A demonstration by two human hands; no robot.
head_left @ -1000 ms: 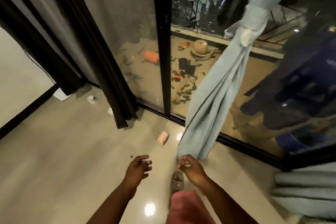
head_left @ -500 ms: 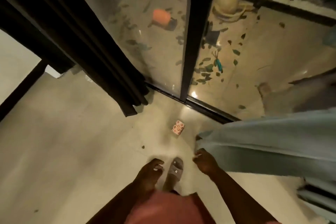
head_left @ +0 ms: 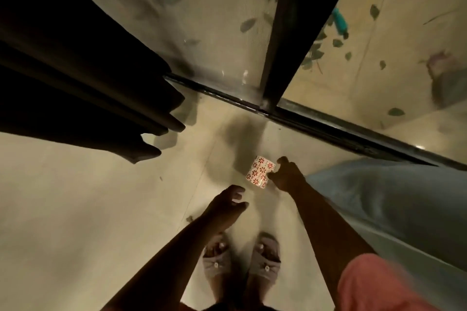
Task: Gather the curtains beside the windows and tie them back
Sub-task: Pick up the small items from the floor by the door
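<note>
Step in hand — right hand (head_left: 288,175), fingers spread, touching patterned roll (head_left: 260,171) on floor (likely the tie); left hand (head_left: 227,206) loosely open, empty — next: pinch and lift.

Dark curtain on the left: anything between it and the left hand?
Nothing visible. Only bare floor lies between the left hand and the dark curtain. The right hand reaches for a patterned roll instead, off that path.
</note>
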